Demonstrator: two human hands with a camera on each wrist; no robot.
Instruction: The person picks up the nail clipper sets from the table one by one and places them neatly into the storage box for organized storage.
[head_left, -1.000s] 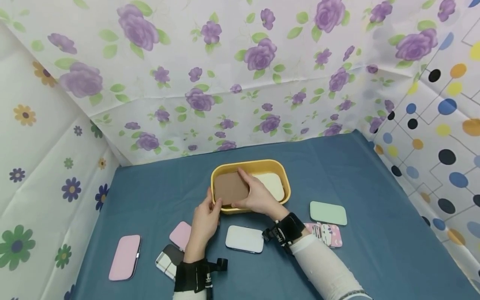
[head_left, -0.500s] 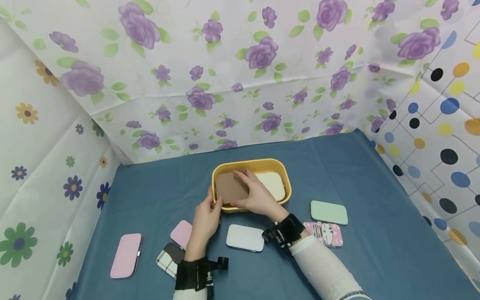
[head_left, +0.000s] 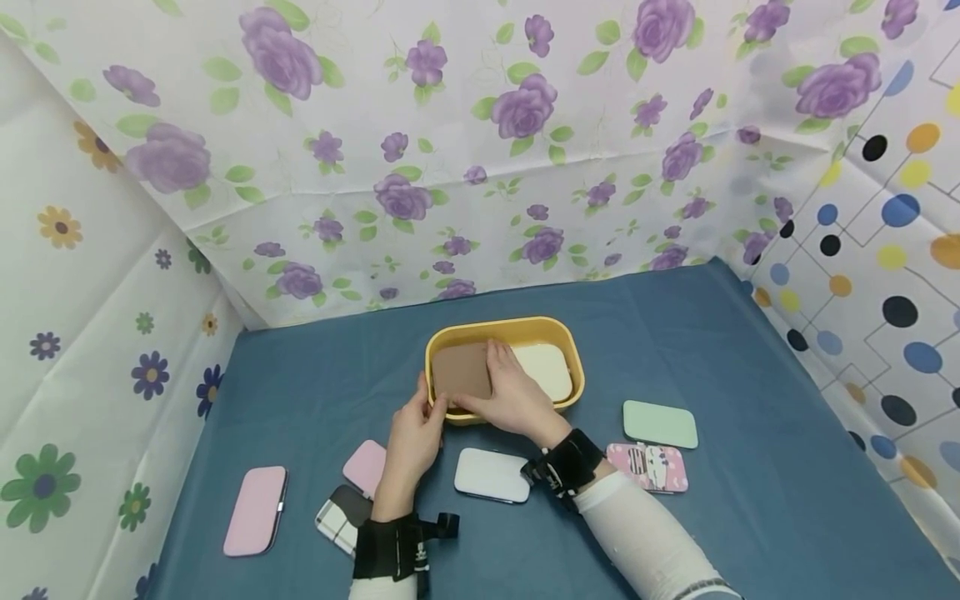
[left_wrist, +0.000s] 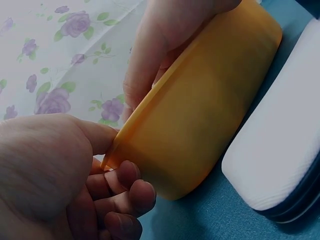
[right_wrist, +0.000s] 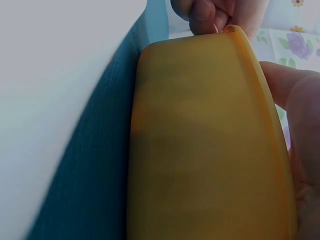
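Observation:
A yellow rounded box stands on the cloth-covered table, with a flat brown case in its left part and a cream case in its right. At the near left corner my left hand grips the box rim, thumb inside and fingers curled outside, as the left wrist view shows. My right hand reaches over the near rim. Its fairly straight fingers press along the brown case's right edge, and the thumb lies over its near edge. The right fingertips are partly hidden inside the box.
A white case lies just in front of the box. To the left are a long pink case, a small pink case and a checked case; to the right, a green case and a patterned pink case.
My right fingers have come together and shifted from the brown case's far edge to its right edge. The left hand keeps its hold on the box rim.

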